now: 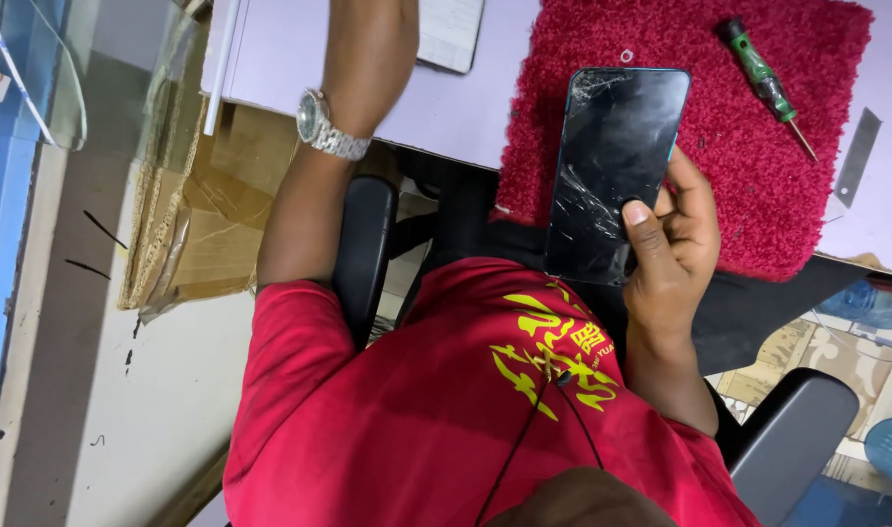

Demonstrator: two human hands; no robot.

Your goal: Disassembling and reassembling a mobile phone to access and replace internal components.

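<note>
My right hand (675,244) grips a dark smartphone (612,166) with a blue rim and a badly cracked screen. The thumb lies on the glass near its lower right edge. The phone is held face up over the near edge of a shaggy red mat (778,176). My left forearm, with a silver wristwatch (329,127) on it, reaches across the white table (446,107) and out of the top of the picture. That hand is hidden.
A green-handled screwdriver (763,83) and a small ring (627,56) lie on the mat. A thin metal blade (859,156) rests on the table to its right. A white flat device (451,34) lies at the top. A cardboard box (212,215) stands at the left, beside the black chair armrests (363,244).
</note>
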